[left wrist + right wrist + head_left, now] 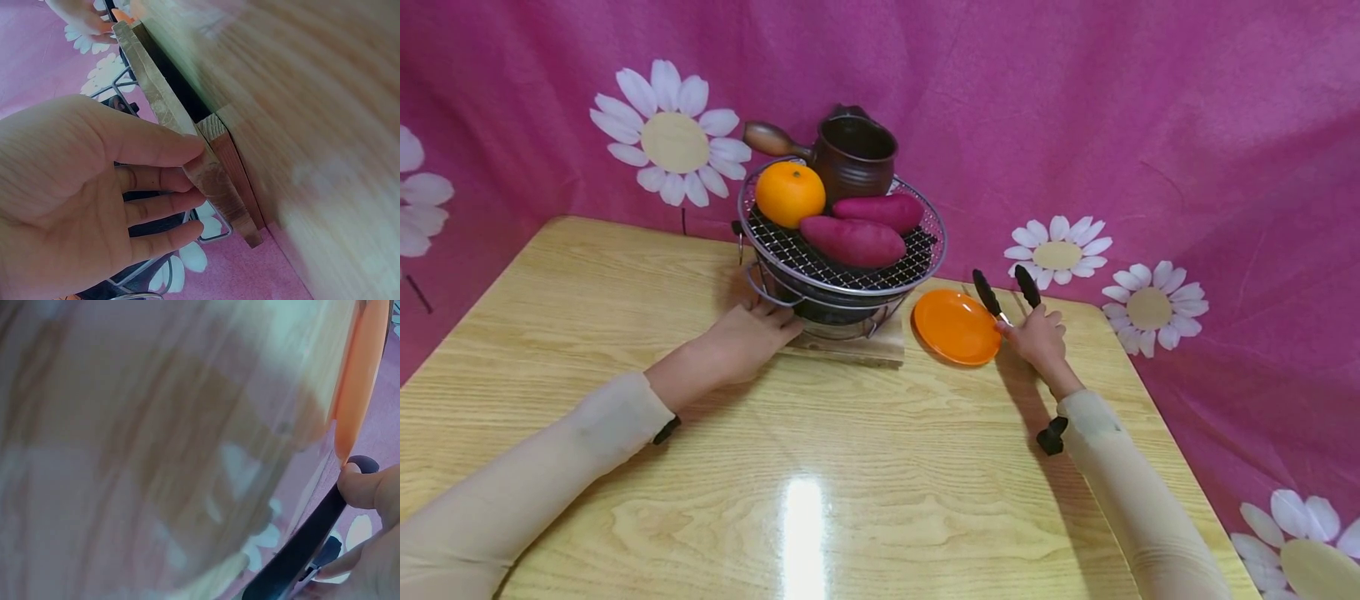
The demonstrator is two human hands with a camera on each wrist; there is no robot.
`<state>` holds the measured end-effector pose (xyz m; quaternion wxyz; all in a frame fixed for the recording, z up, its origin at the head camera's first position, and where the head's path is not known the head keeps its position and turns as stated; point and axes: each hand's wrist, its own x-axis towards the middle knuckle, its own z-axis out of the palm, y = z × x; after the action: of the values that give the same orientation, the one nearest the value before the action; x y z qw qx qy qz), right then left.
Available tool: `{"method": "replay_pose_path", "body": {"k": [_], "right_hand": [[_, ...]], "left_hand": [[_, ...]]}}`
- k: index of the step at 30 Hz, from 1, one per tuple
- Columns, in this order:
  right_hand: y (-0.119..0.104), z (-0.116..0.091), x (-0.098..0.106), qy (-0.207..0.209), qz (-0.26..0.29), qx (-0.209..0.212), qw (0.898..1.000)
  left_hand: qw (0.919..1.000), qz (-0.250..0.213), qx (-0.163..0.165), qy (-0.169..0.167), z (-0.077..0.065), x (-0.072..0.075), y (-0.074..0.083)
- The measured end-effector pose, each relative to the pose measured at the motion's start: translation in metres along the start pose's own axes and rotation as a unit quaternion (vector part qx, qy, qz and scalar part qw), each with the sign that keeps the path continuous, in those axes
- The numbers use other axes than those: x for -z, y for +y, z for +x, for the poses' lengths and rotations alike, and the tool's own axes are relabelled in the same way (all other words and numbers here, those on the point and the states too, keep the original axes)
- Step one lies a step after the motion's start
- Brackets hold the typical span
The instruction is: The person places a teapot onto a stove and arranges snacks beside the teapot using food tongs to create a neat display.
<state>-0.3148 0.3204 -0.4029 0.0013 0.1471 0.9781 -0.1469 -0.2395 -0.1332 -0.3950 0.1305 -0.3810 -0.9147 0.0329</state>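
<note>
My left hand [747, 342] is at the near left of a round tabletop grill [842, 292], beside the wooden board [850, 350] under it. In the left wrist view the thumb touches the edge of the board [215, 181], and the other fingers extend loosely over it. Over to the right, my right hand [1037, 337] holds tongs [987, 293] with black ends, spread apart and pointing toward the back. The right wrist view shows the thumb against a black arm of the tongs [300, 547], close to an orange plate [362, 381].
On the grill's mesh lie an orange [790, 195] and two purple sweet potatoes [853, 242], with a dark brown side-handled pot [856, 158] behind them. The orange plate [957, 327] lies between grill and tongs. A pink flowered cloth [970, 100] hangs behind the wooden table [925, 467].
</note>
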Motion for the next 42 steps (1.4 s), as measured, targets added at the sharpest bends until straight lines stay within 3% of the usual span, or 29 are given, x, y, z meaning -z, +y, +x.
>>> {"method": "replay_pose_path", "body": {"k": [16, 33, 42], "right_hand": [[0.006, 0.000, -0.002, 0.002, -0.025, -0.001, 1.000], [0.002, 0.004, 0.007, -0.092, -0.067, -0.023, 0.993], [0.007, 0.005, 0.013, -0.110, -0.062, -0.011, 0.992]], "left_hand": [[0.9997, -0.005, 0.007, -0.024, 0.002, -0.002, -0.002], [0.9999, -0.006, 0.003, -0.014, 0.002, -0.004, -0.003], [0.9999, -0.009, 0.001, -0.010, 0.001, -0.005, -0.003]]}}
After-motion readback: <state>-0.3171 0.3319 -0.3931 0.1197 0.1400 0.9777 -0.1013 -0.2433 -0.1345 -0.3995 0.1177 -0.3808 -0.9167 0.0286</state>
